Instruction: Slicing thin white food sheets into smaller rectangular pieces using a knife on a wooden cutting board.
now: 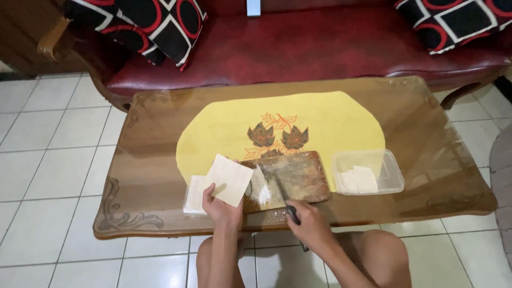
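Hidden under the right hand (pixel 312 224): most of the dark knife handle (pixel 292 214). Blurred and hard to make out: the knife blade (pixel 278 184) on the wooden board (pixel 298 178). Partly covered by the square white sheet (pixel 230 179) in the left hand (pixel 221 209): the pile of white sheets (pixel 195 194) behind it. Cut off at the top edge: the patterned cushions (pixel 144 24) and a small pale thing (pixel 253 7) on the red sofa (pixel 320 42). Cut off at the bottom: both knees.

Your left hand (pixel 221 205) pinches a thin, matt, pale dough-like sheet (pixel 230 179). At frame centre, the wooden board (pixel 298 178) looks rough and flour-dusted. Your right hand (pixel 309 221) grips a knife (pixel 282 194) with a dull metal blade. The table (pixel 426 133) is glossy glass over carved wood. At right, the plastic tub (pixel 392 176) is clear.
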